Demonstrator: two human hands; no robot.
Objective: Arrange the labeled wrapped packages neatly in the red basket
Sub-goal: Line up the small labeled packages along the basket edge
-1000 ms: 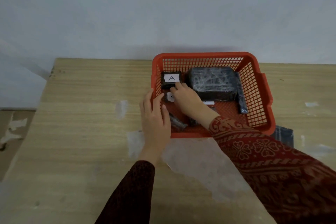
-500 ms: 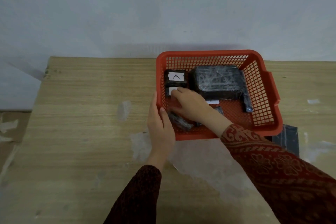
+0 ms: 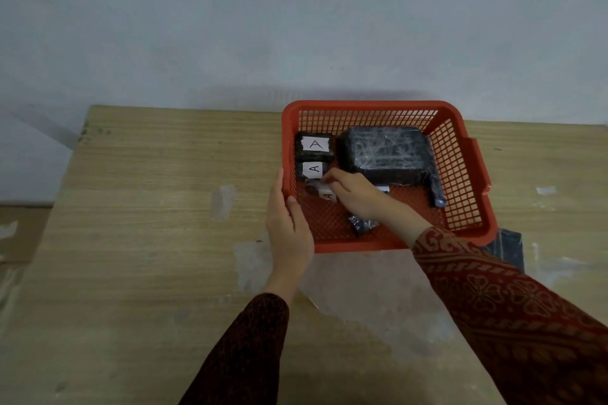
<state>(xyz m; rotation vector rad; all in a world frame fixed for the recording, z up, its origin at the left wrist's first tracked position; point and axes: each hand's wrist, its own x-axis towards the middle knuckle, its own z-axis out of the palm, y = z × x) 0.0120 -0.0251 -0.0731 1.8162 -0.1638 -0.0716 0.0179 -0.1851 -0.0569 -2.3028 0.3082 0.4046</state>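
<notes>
The red basket [image 3: 460, 174] stands on the wooden table. In its far left corner lies a small black package labelled A [image 3: 314, 145], and a second A package [image 3: 312, 170] sits just in front of it. My right hand [image 3: 357, 194] is inside the basket, fingers closed on a third small package with a white label [image 3: 324, 192]. A large black wrapped package [image 3: 385, 154] fills the far middle, with a thin dark package [image 3: 436, 187] on edge beside it. Another small dark package [image 3: 362, 225] lies near the front wall. My left hand [image 3: 289, 223] grips the basket's left rim.
A dark flat package [image 3: 506, 248] lies on the table, partly under the basket's near right corner. The table [image 3: 148, 240] has pale tape marks and ends at the grey wall behind. Its left edge drops to the floor.
My right hand has drawn back from the far left corner, uncovering the second A package, and now holds a third labelled package in front of it. My left hand stays on the rim.
</notes>
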